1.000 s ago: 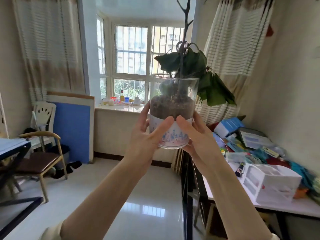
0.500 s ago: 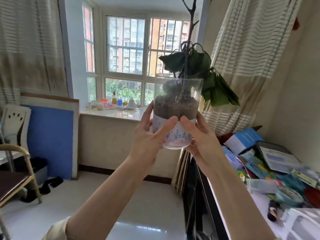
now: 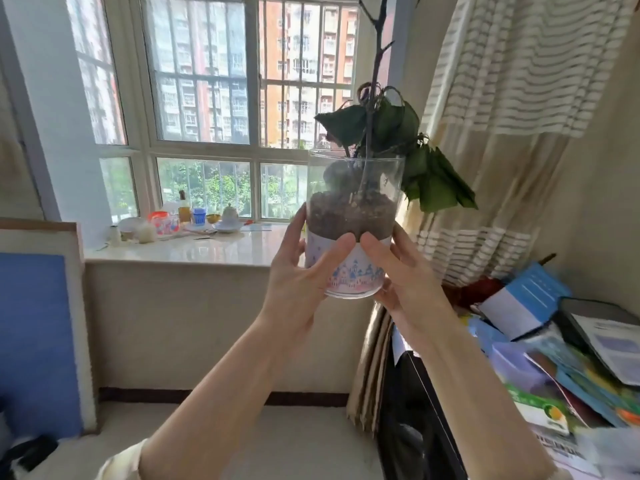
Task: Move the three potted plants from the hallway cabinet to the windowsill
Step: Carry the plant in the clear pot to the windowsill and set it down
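Note:
I hold one potted plant up in front of me, a clear glass jar with dark soil, a patterned band round its base, a thin bare stem and drooping green leaves. My left hand wraps its left side and my right hand its right side, thumbs on the front. The pale stone windowsill lies straight ahead, below and left of the jar. No other potted plant shows.
Small items crowd the sill's left and middle: a bottle, a blue cup, a teapot on a saucer. A striped curtain hangs at right. A cluttered desk stands at lower right, a blue board at left.
The window and sill have grown larger and nearer in view. The chair at left has dropped out of sight. Both hands keep the same hold on the jar.

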